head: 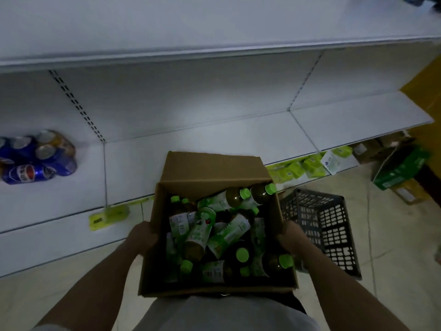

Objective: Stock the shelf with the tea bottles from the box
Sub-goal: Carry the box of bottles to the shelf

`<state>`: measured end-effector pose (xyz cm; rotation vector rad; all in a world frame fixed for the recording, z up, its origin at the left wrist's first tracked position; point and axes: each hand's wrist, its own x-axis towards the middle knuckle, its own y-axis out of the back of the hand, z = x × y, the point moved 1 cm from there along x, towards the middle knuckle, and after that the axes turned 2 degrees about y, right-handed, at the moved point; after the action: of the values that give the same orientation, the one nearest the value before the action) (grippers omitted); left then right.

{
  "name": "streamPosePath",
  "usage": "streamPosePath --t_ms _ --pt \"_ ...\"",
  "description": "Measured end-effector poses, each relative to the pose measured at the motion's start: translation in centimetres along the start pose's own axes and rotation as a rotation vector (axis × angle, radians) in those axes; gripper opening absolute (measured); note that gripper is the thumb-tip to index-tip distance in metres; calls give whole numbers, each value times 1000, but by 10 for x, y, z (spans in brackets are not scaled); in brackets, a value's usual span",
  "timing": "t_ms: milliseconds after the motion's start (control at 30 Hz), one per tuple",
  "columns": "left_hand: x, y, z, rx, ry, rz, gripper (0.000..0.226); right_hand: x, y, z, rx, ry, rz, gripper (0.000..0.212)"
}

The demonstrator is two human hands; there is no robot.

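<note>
1. the person holds an open cardboard box (250,289) against their torso, one hand on each side wall, likely so the weight rests on the body while both arms steady it.
2. the left hand (143,237) presses on the box's left wall, and the right hand (290,237) on the right wall; the fingers of both seem to wrap under or behind the cardboard, but how they curl cannot be told.
3. the tea bottles (223,237) are all inside the box, lying jumbled on their sides with green caps pointing every way; none stands on the shelf yet.
4. the white shelf (214,139) just ahead of the box is bare in its middle bay, which looks like the intended spot.
5. a cluster of cans (38,157) lies on the same shelf to the left, well apart.
6. a dark plastic crate (324,225) sits on the floor just to the right of the box.
</note>
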<state>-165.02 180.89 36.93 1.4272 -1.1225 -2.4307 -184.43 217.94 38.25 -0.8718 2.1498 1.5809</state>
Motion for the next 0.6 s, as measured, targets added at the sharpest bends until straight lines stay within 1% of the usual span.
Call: streamPosePath --t_ms 100,167,233,267,300,367,433,500,600 --pt "-2 -26 21 -14 91 46 31 42 14 25 -55 76 -92 27" --pt "-7 -49 44 -42 154 88 31 82 20 53 -86 163 -121 30" --pt "-17 -81 66 -102 232 113 30 118 27 81 -136 252 -178 26" --pt "-24 -95 77 -133 281 125 29 122 37 86 -151 279 -184 24" --pt "-29 -107 90 -149 319 129 29 127 48 93 -152 291 -188 22" --pt "-39 -134 111 -200 373 96 26 134 61 112 -180 296 -247 18" --pt "-44 -155 129 -244 404 77 24 145 65 131 -217 304 -311 26" --pt "-43 -176 140 -262 426 49 23 153 62 149 -232 286 -371 27" --pt "-33 -207 139 -316 464 9 22 161 46 174 -247 242 -397 30"
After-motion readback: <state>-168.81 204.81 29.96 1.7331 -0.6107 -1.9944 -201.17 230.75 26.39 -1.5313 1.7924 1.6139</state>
